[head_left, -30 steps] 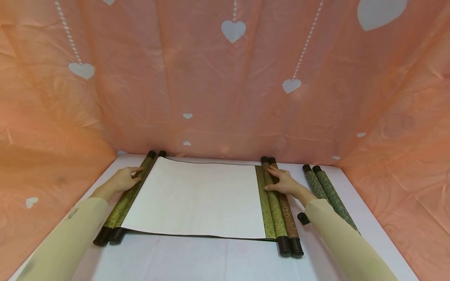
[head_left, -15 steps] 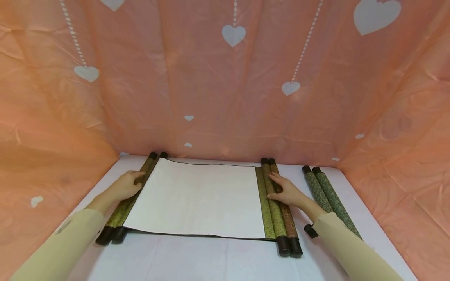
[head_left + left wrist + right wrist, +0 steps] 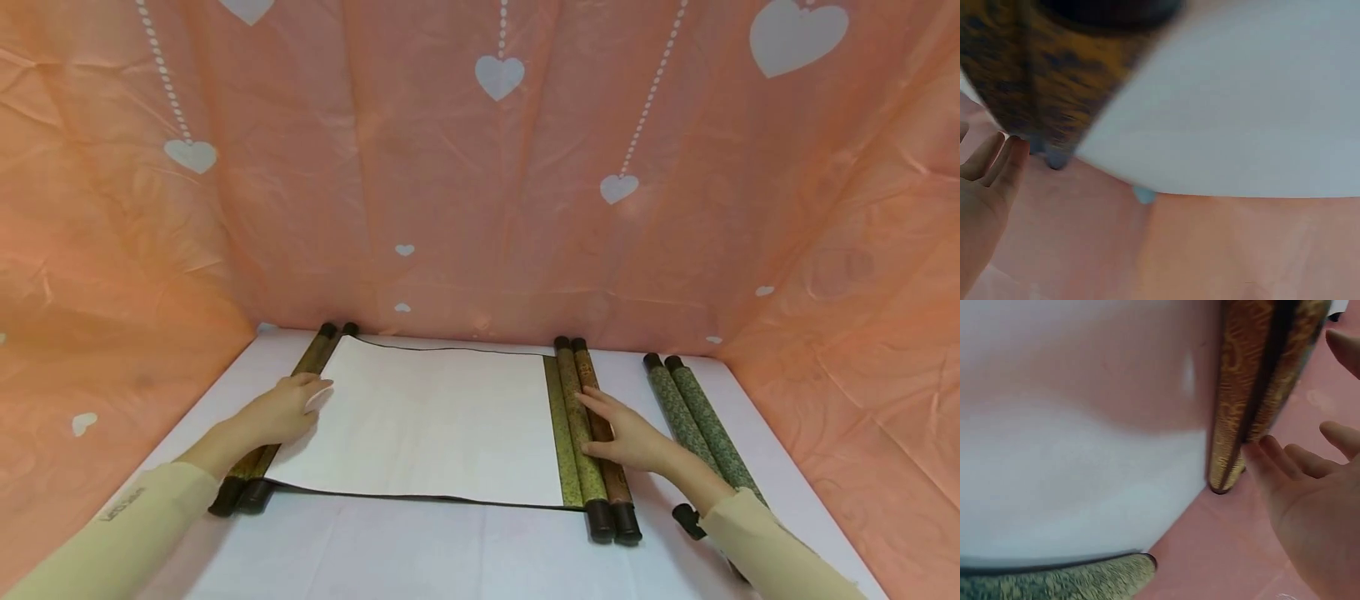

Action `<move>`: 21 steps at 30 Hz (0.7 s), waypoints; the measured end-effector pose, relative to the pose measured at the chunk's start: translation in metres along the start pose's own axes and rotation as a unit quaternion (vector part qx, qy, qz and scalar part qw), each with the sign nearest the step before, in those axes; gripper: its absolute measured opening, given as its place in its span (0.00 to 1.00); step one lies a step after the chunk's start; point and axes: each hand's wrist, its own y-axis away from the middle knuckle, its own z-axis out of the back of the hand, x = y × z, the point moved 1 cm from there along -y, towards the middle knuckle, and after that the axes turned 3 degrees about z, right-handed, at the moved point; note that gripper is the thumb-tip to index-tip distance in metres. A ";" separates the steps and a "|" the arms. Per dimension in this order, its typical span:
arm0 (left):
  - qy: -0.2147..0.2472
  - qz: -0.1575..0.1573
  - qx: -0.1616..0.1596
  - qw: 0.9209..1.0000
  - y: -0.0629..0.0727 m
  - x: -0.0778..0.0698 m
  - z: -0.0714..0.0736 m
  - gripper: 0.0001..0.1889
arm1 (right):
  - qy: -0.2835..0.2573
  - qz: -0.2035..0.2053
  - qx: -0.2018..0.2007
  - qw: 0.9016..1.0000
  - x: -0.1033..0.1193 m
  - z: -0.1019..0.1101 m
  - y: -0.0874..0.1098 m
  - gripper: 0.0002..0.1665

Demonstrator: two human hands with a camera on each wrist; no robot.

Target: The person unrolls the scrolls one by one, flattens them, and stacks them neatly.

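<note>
A scroll lies unrolled on the table, its white paper spread flat between rollers. At its left end lie two yellow-green rollers with dark end caps. My left hand is over them, fingers reaching across the paper's left edge. The right end has an olive border strip, a yellow-green roller and, alongside it, a brown patterned roller. My right hand spans these two with spread fingers, fingertips near the yellow-green one. In the right wrist view, the fingers stay loosely extended beside the rollers.
Two dark green speckled rolls lie side by side at the right, partly hidden by the right forearm. A white cloth covers the table. Orange-pink sheeting with white hearts encloses the back and sides.
My left hand has moved right and nearer, from the left rollers onto the paper's edge. My right hand has slid nearer and slightly right along the right-hand rollers. The scroll looks unmoved.
</note>
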 end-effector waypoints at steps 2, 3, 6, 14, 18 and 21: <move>-0.010 -0.012 -0.001 1.000 -0.002 -0.011 -0.002 0.25 | -0.001 0.009 -0.006 1.000 0.004 0.003 0.006 0.46; -0.012 -0.019 -0.004 1.000 -0.004 -0.017 -0.003 0.24 | 0.000 0.017 -0.012 1.000 0.006 0.004 0.008 0.46; -0.009 -0.052 -0.019 0.998 -0.010 -0.039 -0.005 0.23 | -0.013 0.031 -0.037 0.999 0.011 0.009 0.016 0.44; 0.047 -0.088 0.008 0.995 -0.034 -0.105 -0.010 0.29 | -0.003 0.057 -0.142 0.988 0.013 0.035 0.040 0.43; 0.085 -0.111 0.001 0.990 -0.052 -0.144 -0.017 0.30 | 0.010 0.046 -0.184 0.982 0.003 0.051 0.057 0.42; 0.105 -0.137 -0.002 0.985 -0.067 -0.173 -0.023 0.30 | -0.001 0.039 -0.204 0.978 -0.011 0.061 0.069 0.41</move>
